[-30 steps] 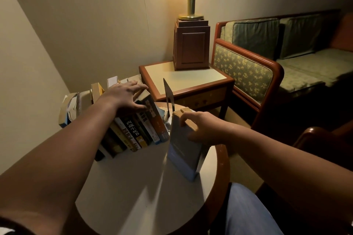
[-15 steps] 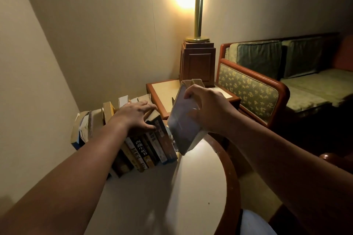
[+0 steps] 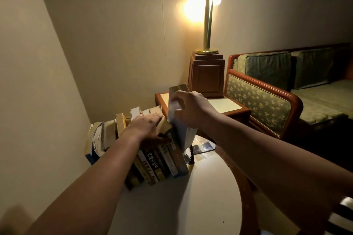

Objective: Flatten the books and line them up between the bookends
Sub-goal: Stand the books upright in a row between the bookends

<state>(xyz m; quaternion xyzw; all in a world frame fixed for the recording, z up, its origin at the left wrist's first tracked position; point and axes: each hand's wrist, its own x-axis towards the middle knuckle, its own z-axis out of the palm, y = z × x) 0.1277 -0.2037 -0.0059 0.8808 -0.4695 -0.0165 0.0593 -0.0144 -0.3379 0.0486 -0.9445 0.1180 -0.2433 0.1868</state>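
pinching book [image 3: 178, 131] near its top edge with curled fingers of right hand [image 3: 193, 110], held upright, row [image 3: 158, 164] just left of grip. resting flat left hand [image 3: 147, 126] on row tops. better to lower straight down, left of bookend [image 3: 191, 156] below grip, holding row back.

Two plain beige walls [image 3: 114, 34] meet in a corner. A brass lamp [image 3: 207, 25] shines warm light on the wall from a dark wooden box base [image 3: 207, 74], which stands on a square side table [image 3: 229, 105]. To the right is a wood-framed sofa [image 3: 263, 105] with green cushions [image 3: 267, 68]. In front is a round pale desk [image 3: 172, 206] with a wooden rim.
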